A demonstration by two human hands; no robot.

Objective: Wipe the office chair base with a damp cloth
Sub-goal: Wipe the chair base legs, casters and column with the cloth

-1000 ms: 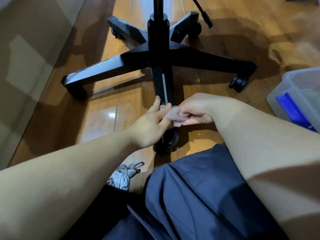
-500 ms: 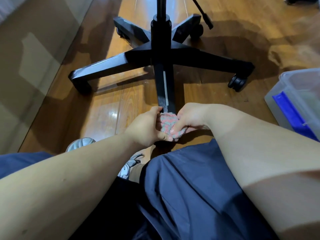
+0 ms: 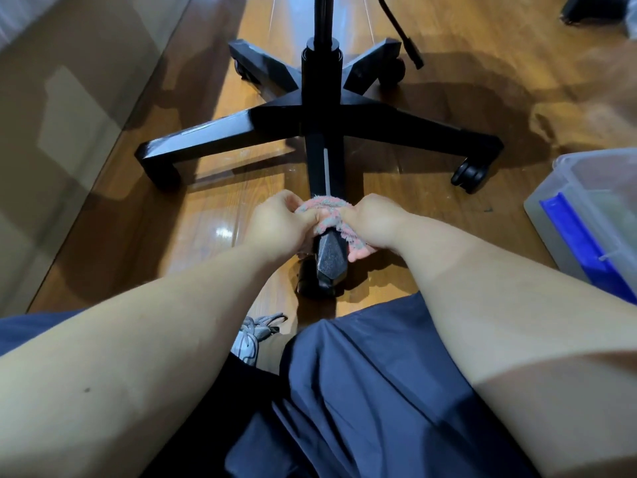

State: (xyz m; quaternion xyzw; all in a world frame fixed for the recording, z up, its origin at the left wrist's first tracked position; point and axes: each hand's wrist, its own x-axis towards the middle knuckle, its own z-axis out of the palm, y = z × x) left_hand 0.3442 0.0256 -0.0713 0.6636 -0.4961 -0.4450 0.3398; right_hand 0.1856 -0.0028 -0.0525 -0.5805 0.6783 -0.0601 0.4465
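A black five-legged office chair base [image 3: 396,125] stands on the wooden floor, its nearest leg pointing straight at me. A pink and grey cloth [image 3: 327,208] is draped across that near leg. My left hand [image 3: 279,225] grips the cloth's left end and my right hand [image 3: 372,222] grips its right end, one on each side of the leg. The leg's tip [image 3: 329,260] and its caster show just below the cloth.
A clear plastic box [image 3: 586,215] with a blue part inside sits on the floor at right. A glossy wall or cabinet panel [image 3: 69,115] runs along the left. My knees in dark shorts and a grey shoe [image 3: 251,336] are below.
The cloth went from bunched between my hands near the leg's tip to stretched over the leg a little farther up. The leg's tip now shows.
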